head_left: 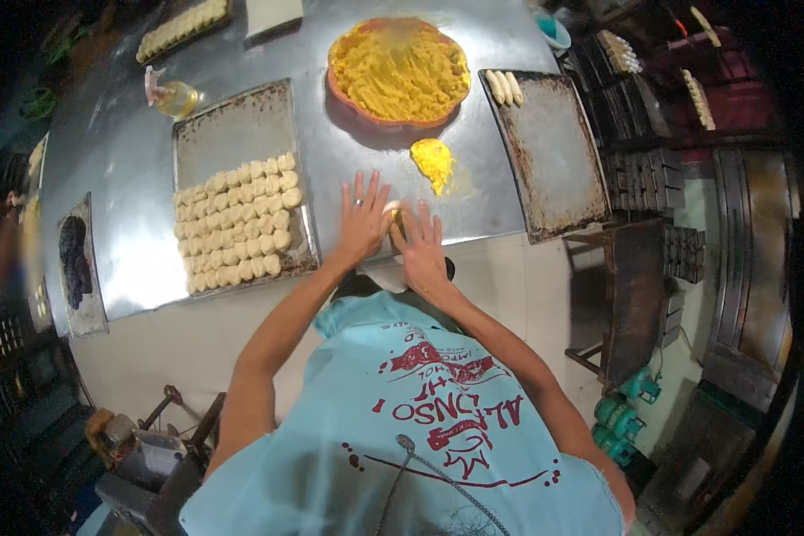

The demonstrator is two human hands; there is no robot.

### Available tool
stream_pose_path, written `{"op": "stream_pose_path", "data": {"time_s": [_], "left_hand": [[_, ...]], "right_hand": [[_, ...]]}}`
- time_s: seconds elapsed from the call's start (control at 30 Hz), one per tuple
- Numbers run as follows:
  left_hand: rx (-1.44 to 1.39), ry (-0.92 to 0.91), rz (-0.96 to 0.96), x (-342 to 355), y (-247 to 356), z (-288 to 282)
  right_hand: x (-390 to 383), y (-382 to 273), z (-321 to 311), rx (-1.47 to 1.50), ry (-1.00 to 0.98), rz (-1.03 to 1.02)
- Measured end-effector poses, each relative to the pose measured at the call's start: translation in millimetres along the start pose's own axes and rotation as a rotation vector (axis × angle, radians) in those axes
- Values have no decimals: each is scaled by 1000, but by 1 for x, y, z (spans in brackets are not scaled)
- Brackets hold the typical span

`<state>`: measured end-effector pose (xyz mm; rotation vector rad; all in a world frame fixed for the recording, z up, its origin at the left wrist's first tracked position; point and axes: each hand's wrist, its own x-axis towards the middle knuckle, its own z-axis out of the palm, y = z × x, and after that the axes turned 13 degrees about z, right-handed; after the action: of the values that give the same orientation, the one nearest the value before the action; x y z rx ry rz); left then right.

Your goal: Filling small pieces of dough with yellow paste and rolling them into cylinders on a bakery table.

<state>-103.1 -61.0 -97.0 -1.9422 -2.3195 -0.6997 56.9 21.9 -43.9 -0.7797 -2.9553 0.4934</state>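
Note:
At the near edge of the metal table, a small piece of dough (393, 208) with some yellow on it lies between my hands. My left hand (363, 225) rests on its left with the fingers spread. My right hand (423, 254) is close on the other side, fingers stretched forward. Both seem to touch the dough, partly hiding it. Just beyond is a mound of yellow filling (434, 164). Farther back stands an orange scalloped bowl (331, 85) heaped with the same filling. To the left, a tray (232, 125) carries rows of dough pieces (232, 219).
A worn tray (554, 152) on the right bears three dough rolls (505, 87) at its far end. A spray bottle (175, 96) stands behind the left tray. A dark-coated tray (79, 259) lies far left. Racks (634, 188) and green gas cylinders (618, 418) stand right of the table.

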Motion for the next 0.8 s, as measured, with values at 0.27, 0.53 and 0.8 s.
{"op": "stream_pose_path", "data": {"time_s": [0.27, 0.53, 0.8], "left_hand": [[48, -48, 12, -3, 15, 2], [88, -91, -95, 0, 19, 4], [57, -38, -138, 0, 33, 2]], "right_hand": [[9, 63, -36, 106, 85, 113], [34, 180, -24, 197, 450, 304], [35, 181, -18, 130, 468, 244]]}}
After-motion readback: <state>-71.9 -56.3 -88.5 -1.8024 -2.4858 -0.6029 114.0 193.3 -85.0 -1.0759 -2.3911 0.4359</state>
